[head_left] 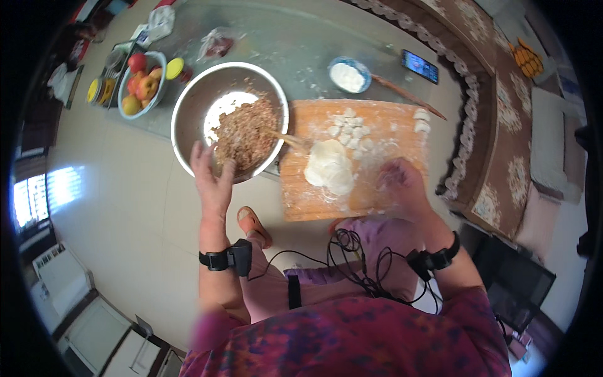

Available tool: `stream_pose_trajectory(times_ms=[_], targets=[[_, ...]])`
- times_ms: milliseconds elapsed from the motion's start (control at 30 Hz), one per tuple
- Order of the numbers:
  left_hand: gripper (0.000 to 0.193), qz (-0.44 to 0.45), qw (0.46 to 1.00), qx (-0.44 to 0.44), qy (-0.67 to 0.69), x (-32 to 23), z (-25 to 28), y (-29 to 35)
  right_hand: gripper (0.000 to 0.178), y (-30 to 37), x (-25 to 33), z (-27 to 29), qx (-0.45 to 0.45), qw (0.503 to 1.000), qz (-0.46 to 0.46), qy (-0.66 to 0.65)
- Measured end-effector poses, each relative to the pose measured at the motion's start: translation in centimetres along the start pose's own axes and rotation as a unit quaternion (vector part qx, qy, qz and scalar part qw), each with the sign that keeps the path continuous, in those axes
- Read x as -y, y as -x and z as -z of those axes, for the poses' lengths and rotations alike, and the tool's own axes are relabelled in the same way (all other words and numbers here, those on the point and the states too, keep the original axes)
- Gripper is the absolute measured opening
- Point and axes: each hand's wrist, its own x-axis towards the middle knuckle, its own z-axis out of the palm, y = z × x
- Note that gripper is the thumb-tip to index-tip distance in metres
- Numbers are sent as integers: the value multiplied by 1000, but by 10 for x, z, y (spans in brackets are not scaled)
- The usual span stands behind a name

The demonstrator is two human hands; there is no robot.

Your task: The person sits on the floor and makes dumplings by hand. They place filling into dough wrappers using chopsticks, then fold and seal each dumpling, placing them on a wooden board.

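My left hand [213,179] is at the near rim of a large steel bowl [182,119], its fingers spread and holding nothing. Ground meat filling [248,129] lies in the bowl, with a wooden utensil's handle [289,138] reaching out over the board. Above the right part of a floured wooden cutting board [308,210] is my right hand [403,179]. Its fingers are curled and smeared by motion, so what they hold, if anything, cannot be made out. To its left sits a pile of flat round dough wrappers [330,168]. Small dough pieces [349,129] lie behind that pile.
A few shaped dough pieces [422,120] rest at the board's right edge. Behind the board are a bowl of flour [348,76], a tapered rolling pin [408,95] and a phone [419,66]. A fruit basket [162,94] stands far left. Black cables [358,257] hang between my wrists.
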Motion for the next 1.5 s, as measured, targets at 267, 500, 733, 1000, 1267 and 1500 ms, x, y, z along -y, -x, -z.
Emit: stream_pose_trajectory(times_ms=[267,500,733,1000,1267,1500], targets=[[48,161,930,-235,234,205,76,202,9,129,-75,-118,20,966,243,81],[50,229,851,-182,437,174,131,446,13,385,-128,-141,-23,963,269,17],[36,223,880,-131,399,134,199,647,14,652,-136,-84,-60,954,271,113],[34,123,879,422,-186,237,24,784,14,686,-217,-58,-2,981,189,46],[46,195,490,847,-66,361,-217,839,7,531,-306,35,-31,994,107,-21],[37,40,431,894,-118,320,-296,776,11,394,-372,67,-31,989,54,-131]])
